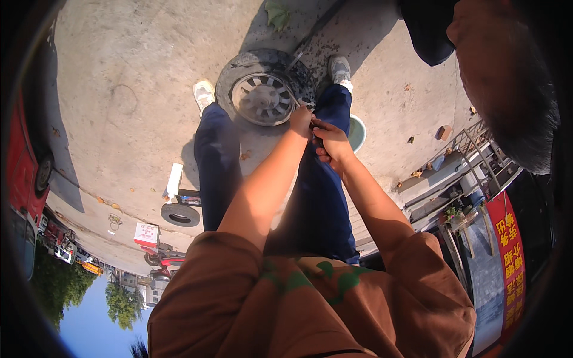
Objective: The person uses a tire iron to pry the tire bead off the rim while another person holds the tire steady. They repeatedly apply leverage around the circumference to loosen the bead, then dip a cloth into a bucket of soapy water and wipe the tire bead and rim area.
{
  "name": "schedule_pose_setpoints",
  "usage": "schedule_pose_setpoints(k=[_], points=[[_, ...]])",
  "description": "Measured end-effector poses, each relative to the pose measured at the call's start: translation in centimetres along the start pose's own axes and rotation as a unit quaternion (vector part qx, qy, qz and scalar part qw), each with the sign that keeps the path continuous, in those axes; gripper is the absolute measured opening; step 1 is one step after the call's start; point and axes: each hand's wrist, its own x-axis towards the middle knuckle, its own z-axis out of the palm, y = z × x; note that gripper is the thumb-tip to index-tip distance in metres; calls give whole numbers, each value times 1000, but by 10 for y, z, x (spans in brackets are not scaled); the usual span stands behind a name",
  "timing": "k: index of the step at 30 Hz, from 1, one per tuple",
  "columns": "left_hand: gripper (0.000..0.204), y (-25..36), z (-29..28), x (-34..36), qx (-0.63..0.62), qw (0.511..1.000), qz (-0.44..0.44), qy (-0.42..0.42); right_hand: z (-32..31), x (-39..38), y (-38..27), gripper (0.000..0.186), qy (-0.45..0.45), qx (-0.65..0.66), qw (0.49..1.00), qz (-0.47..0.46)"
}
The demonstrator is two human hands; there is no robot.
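A car wheel (262, 98) with a silver spoked rim lies flat on the ground between my feet, its black tyre wet or dirty on the right side. My left hand (301, 122) is closed at the lower right edge of the wheel, its fingers mostly hidden. Just right of it, my right hand (332, 143) curls round something dark and slim, too small to make out. The two hands nearly touch, over my right leg. A metal bar (295, 60) rests against the far right of the tyre. Behind my right leg a pale green basin (357, 133) partly shows.
Another person (501, 77) leans in at the upper right. A loose tyre (180, 215) and a white roll (173, 180) are at the left, with a white-and-red box (146, 234) further off. A red car (27, 161) stands far left; a metal railing (477, 156) and brick (444, 132) are at right.
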Motion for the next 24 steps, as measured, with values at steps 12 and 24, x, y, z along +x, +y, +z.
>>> schedule_pose_setpoints(k=[12, 24], points=[[10, 57, 52, 21, -129, 989, -40, 66, 13, 57, -92, 15, 26, -241, 969, 45], [22, 62, 5, 33, 785, 568, 245, -26, 49, 35, -23, 31, 160, -398, 864, -263]])
